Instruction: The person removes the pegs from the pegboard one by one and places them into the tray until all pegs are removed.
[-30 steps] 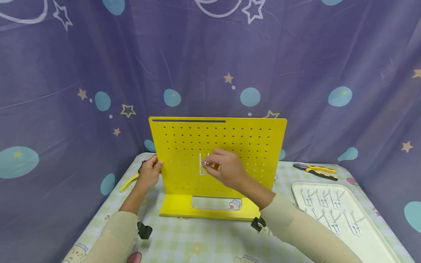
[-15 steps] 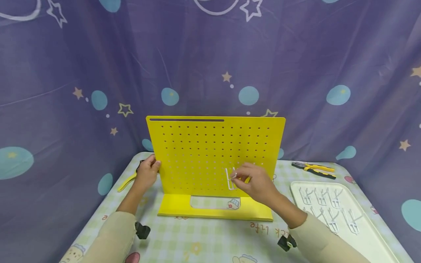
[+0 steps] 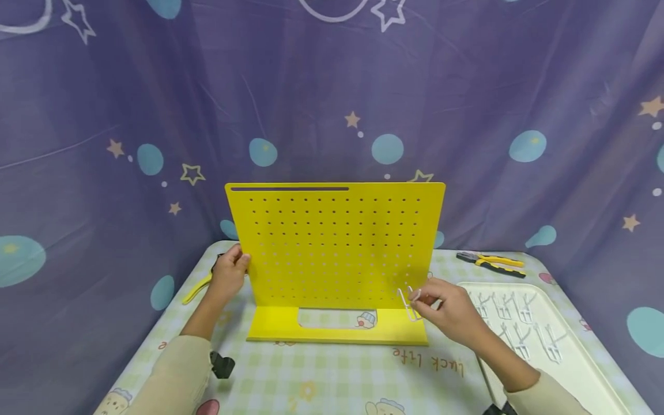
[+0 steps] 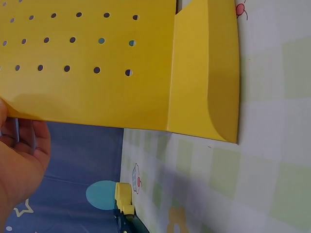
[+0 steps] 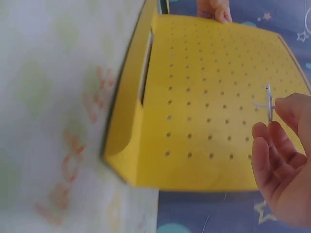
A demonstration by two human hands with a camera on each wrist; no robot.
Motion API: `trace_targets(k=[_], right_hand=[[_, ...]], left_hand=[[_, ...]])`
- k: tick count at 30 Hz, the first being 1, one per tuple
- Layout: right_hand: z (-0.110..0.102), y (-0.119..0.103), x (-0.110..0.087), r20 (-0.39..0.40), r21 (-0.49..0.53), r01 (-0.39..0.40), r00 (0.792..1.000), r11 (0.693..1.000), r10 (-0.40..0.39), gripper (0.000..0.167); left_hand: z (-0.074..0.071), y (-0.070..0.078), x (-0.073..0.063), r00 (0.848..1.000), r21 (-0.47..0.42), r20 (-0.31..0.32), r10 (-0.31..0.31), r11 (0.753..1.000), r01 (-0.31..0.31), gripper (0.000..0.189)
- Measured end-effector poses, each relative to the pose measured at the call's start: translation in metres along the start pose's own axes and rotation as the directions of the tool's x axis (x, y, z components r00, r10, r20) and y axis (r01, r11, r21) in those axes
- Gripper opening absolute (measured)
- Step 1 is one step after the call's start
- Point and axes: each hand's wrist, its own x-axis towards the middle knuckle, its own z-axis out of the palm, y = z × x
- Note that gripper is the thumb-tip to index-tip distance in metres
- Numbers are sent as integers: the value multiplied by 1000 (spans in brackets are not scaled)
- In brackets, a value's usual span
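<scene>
A yellow pegboard (image 3: pixel 327 253) stands upright on its folded base (image 3: pixel 337 335), with rows of small holes across its face. At its left edge, my left hand (image 3: pixel 228 275) grips the panel, thumb in front and fingers behind, as the left wrist view also shows. My right hand (image 3: pixel 452 308) pinches a white wire pegboard hook (image 3: pixel 404 304) between thumb and fingers. The hook overlaps the board's lower right corner in the head view. From the right wrist, the same hook (image 5: pixel 270 104) appears nearly edge-on in front of the holes.
A cream tray (image 3: pixel 576 369) at the right bears several white wire hooks (image 3: pixel 552 344). Behind it lie pliers (image 3: pixel 490 264) with yellow and black handles. Another yellow-handled tool (image 3: pixel 197 289) lies left of the board, partly hidden by my left hand. A purple curtain (image 3: pixel 311 86) hangs behind.
My right hand has moved right and down from the middle of the board to its lower right corner, carrying the hook. The left hand keeps its grip on the left edge.
</scene>
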Motion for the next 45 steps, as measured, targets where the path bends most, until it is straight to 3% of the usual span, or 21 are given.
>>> trace_targets(k=[7,19,31,36,42,45], right_hand=[[-15,19,-32,28,-18,-61,998,998,61,23],[-40,45,-83,-11,-82,-170,985,982,170,24],[-63,76,-140,-33,-129,-203,979,971,200,24],[-70,82,-157,-3,-174,-277,960,945,281,20],[-69,87,-169,-23,-175,-260,965,950,260,24],[-71,86,-172,14,-193,-333,940,923,342,21]], left_hand=[[-1,1,2,1000,22,-8,-1,1000,1,26],[-2,-1,0,1000,17,-7,-17,1000,17,26],[-1,-1,3,1000,-13,5,-12,1000,12,28],[0,-2,2,1000,2,-12,-8,1000,8,26],[0,-4,3,1000,21,-21,4,1000,-4,26],[0,-4,3,1000,20,-12,0,1000,0,26]])
